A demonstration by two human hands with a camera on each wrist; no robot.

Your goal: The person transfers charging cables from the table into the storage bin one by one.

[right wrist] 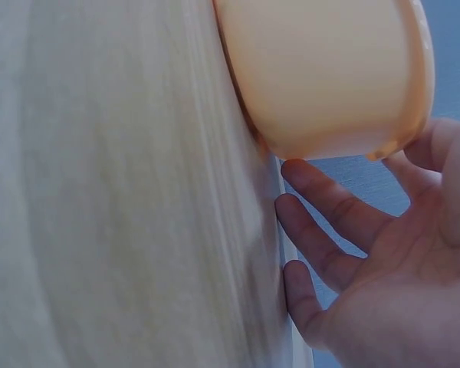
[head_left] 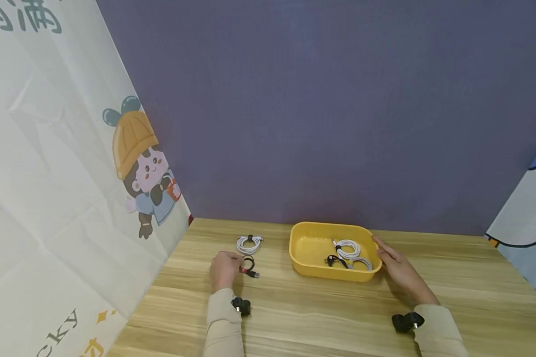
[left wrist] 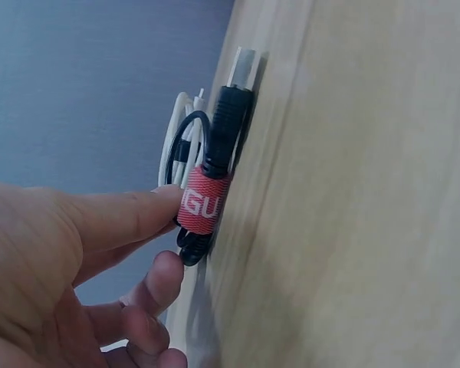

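Note:
In the head view my left hand [head_left: 224, 270] pinches a coiled black USB cable [head_left: 250, 272] just over the left of the table. Its red tie [left wrist: 202, 201] and metal plug show up close in the left wrist view, with thumb and forefinger at the tie. Right behind it lies a coiled white cable [head_left: 248, 245] with a black strap. My right hand [head_left: 402, 270] rests at the right end of a yellow tray [head_left: 310, 271], thumb at the rim and fingers spread loosely along the outer wall. Inside the tray are a white cable [head_left: 349, 249], a black cable [head_left: 337, 261] and a grey cable [head_left: 363, 262].
The wooden table [head_left: 303, 317] meets a dark blue-grey panel [head_left: 312, 109] right behind the tray. On the left stands a white printed sheet [head_left: 49, 173] with a cartoon figure; another printed sheet [head_left: 528, 233] is at the right edge.

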